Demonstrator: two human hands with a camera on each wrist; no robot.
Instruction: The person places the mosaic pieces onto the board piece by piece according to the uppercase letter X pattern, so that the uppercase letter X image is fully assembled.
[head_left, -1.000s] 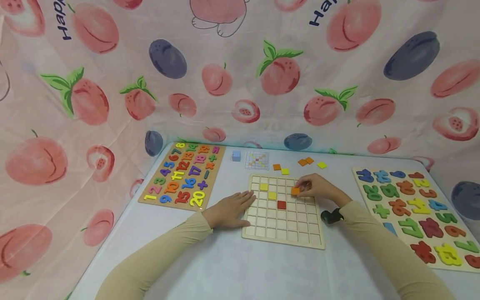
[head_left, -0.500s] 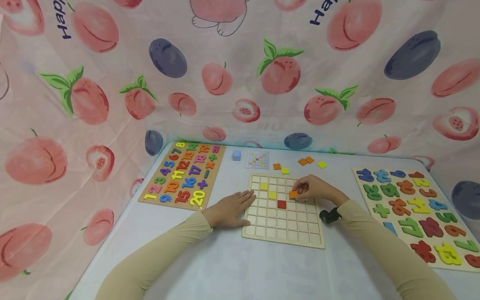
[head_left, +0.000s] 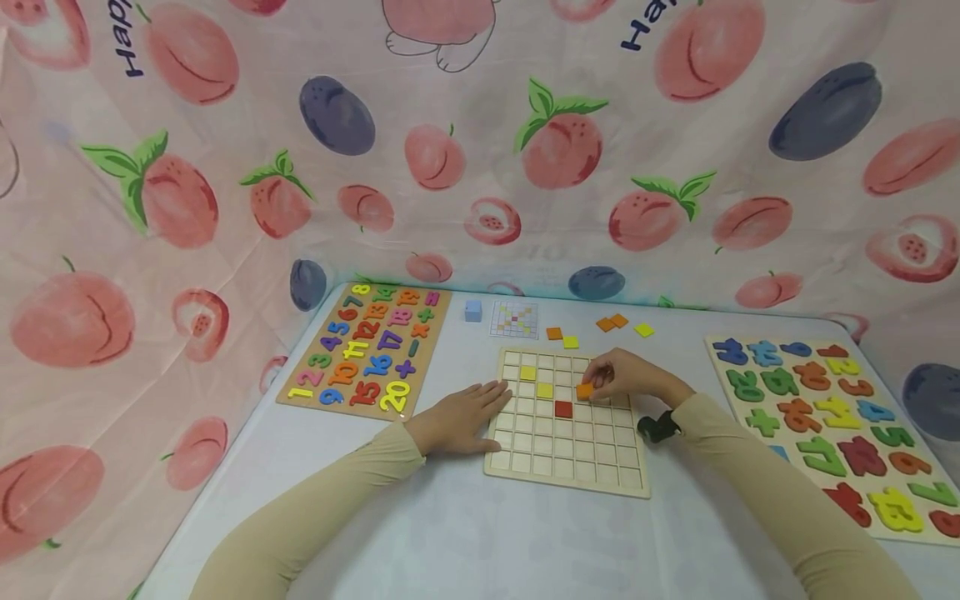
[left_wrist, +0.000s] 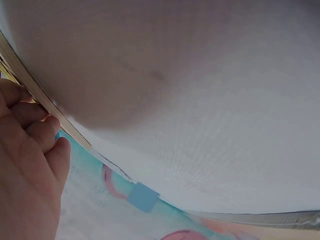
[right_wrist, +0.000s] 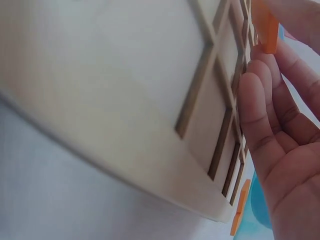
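A pale wooden grid board lies on the table in the head view. One red tile and two yellow tiles, one of them nearer the middle, sit in its squares. My right hand pinches an orange square tile between thumb and finger, over the upper right squares. The right wrist view shows that orange tile tilted on edge, the other fingertips right at the grid. Along the board's left edge, my left hand rests with fingers extended; in the left wrist view its fingertips meet the board's rim.
Loose orange tiles and yellow tiles lie behind the board. Beside them are a printed grid card and a blue block. Number boards stand left and right.
My right hand has carried the orange tile slightly left and nearer to me, to just up and right of the red tile. My left hand has stayed in place.
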